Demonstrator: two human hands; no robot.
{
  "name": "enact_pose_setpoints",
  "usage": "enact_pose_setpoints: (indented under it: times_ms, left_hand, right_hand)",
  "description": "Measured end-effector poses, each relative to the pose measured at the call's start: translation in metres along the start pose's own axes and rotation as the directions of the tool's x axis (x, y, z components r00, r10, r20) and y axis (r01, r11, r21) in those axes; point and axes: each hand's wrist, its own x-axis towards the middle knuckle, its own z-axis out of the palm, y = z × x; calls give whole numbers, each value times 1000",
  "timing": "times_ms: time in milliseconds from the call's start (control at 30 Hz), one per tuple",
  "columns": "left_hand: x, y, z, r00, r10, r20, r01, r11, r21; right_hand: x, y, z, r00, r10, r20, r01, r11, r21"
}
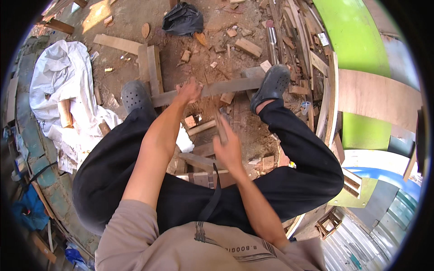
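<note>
A narrow wooden plank [235, 86] lies crosswise on the ground between my feet. My left hand [190, 90] is closed over its middle-left part, fingers wrapped round its far edge. The plank's right end meets my right clog [274, 83], and its left end lies beside my left clog [137, 97]. Nearer to me, my right hand [228, 151] is closed round a narrow, brown wooden-handled tool [222, 130] that points away toward the plank. Its far end is blurred, so its exact kind cannot be made out.
Wood offcuts [248, 47] litter the dirt floor. A black plastic bag [182, 19] lies at the far side, a white sack [63, 86] at the left. Long boards [322, 108] are piled at the right, beside a green panel [357, 36]. A block wall [43, 171] borders the left.
</note>
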Motion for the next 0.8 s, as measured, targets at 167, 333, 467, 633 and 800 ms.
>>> enact_pose_setpoints:
  times_ms: [167, 333, 467, 633, 800]
  left_hand:
    - [8, 1, 0, 1000, 9, -23, -9, 1000, 0]
    - [3, 13, -7, 999, 28, 33, -27, 999, -26]
    - [5, -3, -12, 999, -14, -48, 15, 1000, 11]
    - [10, 7, 2, 998, 44, -39, -44, 999, -13]
    - [8, -4, -7, 999, 4, -49, -3, 1000, 22]
  right_hand:
    - [1, 10, -2, 998, -56, -39, 55, 998, -30]
    - [29, 12, 6, 997, 58, -42, -58, 998, -14]
    - [-30, -3, -7, 995, -103, -5, 103, 994, -32]
    - [51, 29, 21, 997, 16, -72, -19, 999, -34]
    - [-39, -1, -19, 1000, 10, -12, -9, 997, 74]
